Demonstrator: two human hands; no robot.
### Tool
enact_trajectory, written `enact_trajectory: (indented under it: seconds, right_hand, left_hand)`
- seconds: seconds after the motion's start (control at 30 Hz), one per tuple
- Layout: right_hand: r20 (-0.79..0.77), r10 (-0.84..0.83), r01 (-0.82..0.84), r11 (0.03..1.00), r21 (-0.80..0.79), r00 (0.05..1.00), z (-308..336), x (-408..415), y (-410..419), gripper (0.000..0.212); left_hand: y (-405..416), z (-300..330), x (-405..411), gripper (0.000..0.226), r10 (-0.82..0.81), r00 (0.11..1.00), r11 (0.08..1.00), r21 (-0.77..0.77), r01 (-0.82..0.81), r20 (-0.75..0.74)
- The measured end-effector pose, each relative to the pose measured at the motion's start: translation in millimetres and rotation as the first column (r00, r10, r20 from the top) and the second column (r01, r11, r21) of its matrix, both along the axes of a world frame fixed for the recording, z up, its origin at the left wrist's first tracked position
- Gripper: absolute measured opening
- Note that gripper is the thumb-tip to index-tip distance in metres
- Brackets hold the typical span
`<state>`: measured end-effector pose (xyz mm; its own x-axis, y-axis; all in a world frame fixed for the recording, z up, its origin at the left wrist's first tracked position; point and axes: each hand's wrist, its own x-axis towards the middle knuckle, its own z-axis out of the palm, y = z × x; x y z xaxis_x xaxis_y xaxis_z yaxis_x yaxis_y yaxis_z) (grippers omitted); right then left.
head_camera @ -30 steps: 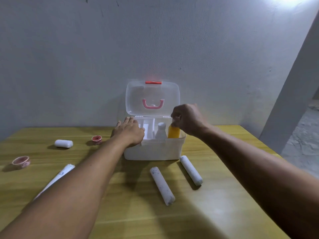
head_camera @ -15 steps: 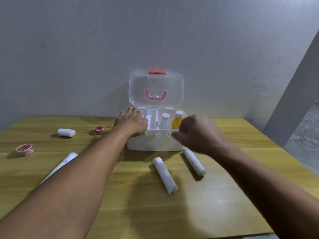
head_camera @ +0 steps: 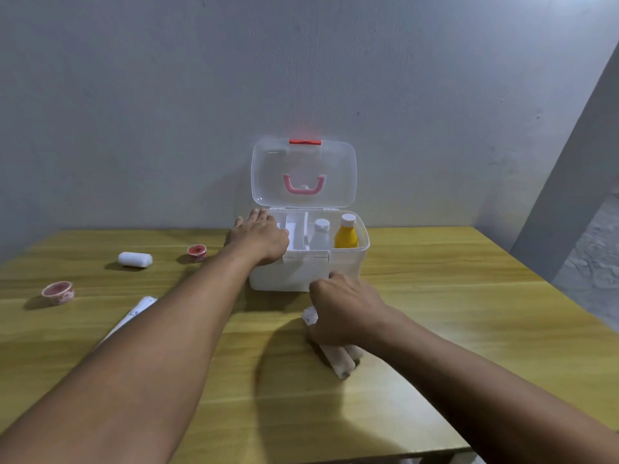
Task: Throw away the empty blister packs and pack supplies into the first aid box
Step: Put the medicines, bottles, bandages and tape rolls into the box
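A white first aid box [head_camera: 345,269] stands open at the back of the wooden table, its clear lid [head_camera: 303,175] upright against the wall. Inside stand an orange bottle [head_camera: 346,234] and a clear bottle [head_camera: 320,234]. My left hand [head_camera: 259,241] lies flat on the box's left rim. In front of the box, my right hand [head_camera: 341,311] is closed over two white bandage rolls [head_camera: 340,361], whose ends stick out beneath the fingers.
To the left lie a short white gauze roll [head_camera: 135,259], two pink tape rolls [head_camera: 197,253] [head_camera: 57,292] and a long white roll [head_camera: 134,314] partly hidden by my left arm. The table's front edge [head_camera: 335,458] is near; floor shows at right.
My right hand let go of the orange bottle in the box, drew back toward me and came down on the two bandage rolls. My left hand stayed on the box.
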<state>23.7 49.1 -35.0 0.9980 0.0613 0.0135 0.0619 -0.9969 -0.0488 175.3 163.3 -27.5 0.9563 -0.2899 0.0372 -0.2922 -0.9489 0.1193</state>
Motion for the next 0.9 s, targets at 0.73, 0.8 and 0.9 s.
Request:
enact_trajectory:
  seconds: [0.73, 0.8, 0.9]
  right_hand:
    - [0.776, -0.164, -0.159, 0.933, 0.322, 0.609, 40, 46, -54, 0.037]
    - [0.775, -0.106, -0.172, 0.948, 0.268, 0.624, 25, 51, -54, 0.036]
    - [0.767, -0.084, -0.160, 0.958, 0.238, 0.636, 9, 52, -53, 0.037]
  left_hand:
    - [1, 2, -5, 0.062, -0.006, 1.000, 1.000, -0.005, 0.006, 0.002]
    - [0, 2, -4, 0.062, -0.005, 1.000, 1.000, -0.008, 0.005, 0.001]
    - [1, 1, -4, 0.062, -0.004, 1.000, 1.000, -0.011, 0.004, -0.001]
